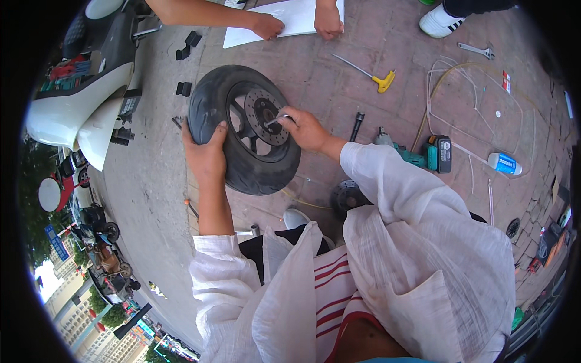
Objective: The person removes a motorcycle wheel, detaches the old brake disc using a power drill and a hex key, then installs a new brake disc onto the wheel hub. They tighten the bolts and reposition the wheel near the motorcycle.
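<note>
A scooter wheel point(210, 100) with a black tyre stands tilted on the paving in front of me. My left hand point(206, 148) grips the tyre's near left side, thumb on the sidewall and fingers over the tread. In my right hand point(304, 128) is a small metal hex key point(275, 120), pinched between thumb and fingers. Its end meets the drilled brake disc point(256, 103) near the hub; the exact seat of the tip is too small to make out. Beside my right forearm lies a black rod-shaped tool point(357, 125).
Right of me lie a green cordless power tool point(411, 156), a blue-white bottle point(505, 164) and clear tubing point(430, 91). Farther off are a yellow-handled tool point(383, 81) and an adjustable wrench point(476, 49). Another person's hands point(268, 26) touch a white sheet point(296, 15). A white scooter point(78, 121) stands left.
</note>
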`<action>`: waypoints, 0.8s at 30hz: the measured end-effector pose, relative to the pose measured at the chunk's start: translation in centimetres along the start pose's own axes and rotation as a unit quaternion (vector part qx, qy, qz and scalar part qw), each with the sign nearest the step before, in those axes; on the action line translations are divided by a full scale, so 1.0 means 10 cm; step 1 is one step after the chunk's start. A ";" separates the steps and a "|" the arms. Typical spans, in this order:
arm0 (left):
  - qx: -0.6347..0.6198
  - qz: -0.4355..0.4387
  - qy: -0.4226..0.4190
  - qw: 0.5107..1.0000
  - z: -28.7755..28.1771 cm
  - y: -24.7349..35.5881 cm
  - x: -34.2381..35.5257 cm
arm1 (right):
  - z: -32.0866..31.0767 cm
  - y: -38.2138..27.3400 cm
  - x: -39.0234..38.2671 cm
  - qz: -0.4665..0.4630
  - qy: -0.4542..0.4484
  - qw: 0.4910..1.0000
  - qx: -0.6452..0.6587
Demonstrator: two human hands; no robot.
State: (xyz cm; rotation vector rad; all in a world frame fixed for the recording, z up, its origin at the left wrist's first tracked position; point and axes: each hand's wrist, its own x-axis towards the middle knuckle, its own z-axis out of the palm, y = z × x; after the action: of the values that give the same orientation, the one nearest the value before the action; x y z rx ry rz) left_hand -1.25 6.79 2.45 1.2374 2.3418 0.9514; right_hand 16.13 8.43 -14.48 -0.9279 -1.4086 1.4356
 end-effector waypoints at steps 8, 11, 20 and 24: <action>0.068 -0.029 0.009 0.997 -0.07 0.11 -0.21 | -0.14 0.42 -0.53 0.100 -0.022 0.995 0.019; 0.035 0.027 -0.011 0.999 -0.07 0.09 -0.40 | -0.27 0.66 -0.96 0.154 -0.004 0.987 -0.045; 0.129 -0.054 0.046 0.989 0.24 0.44 -0.64 | -0.03 0.33 -1.17 0.277 0.156 0.933 -0.170; 0.164 -0.070 0.077 0.981 0.20 0.47 -0.55 | -0.21 -0.09 -0.89 0.318 0.067 0.925 -0.198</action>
State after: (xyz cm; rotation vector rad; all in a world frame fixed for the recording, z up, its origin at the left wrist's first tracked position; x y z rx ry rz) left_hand 5.82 4.99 4.08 1.1262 2.7528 0.6537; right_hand 21.05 0.69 -14.36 -1.8378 -1.3793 1.5177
